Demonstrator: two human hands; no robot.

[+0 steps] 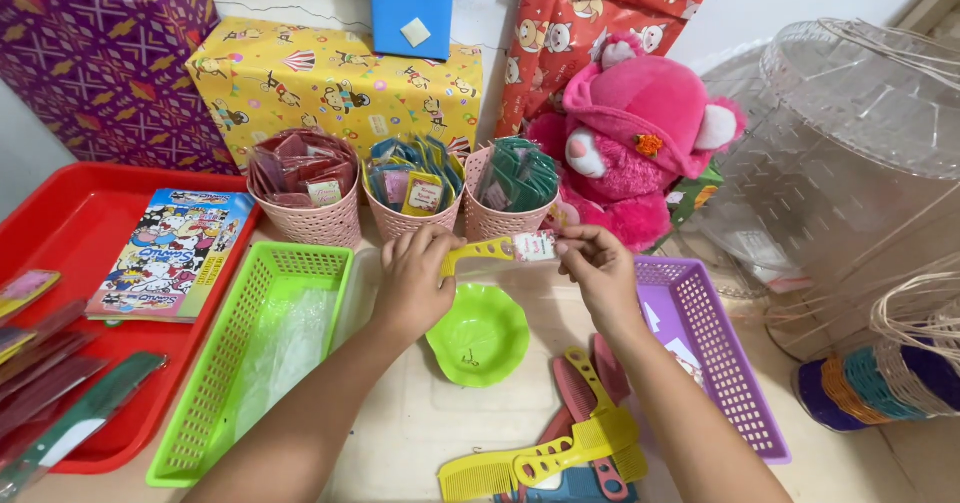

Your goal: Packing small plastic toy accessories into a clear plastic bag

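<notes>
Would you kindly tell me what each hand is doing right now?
Left hand: closed on the handle end of the yellow comb.
Right hand: pinching the comb's other end, at its small label.

3 pink baskets (400, 218) wall off the back; bare table (420, 413) lies between green basket (215, 403) and combs (560, 443).

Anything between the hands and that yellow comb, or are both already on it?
Nothing visible stands between them. The left hand grips the yellow comb at its handle end, and the right hand pinches the label end. The comb is held above the green bowl, just in front of three pink baskets.
</notes>
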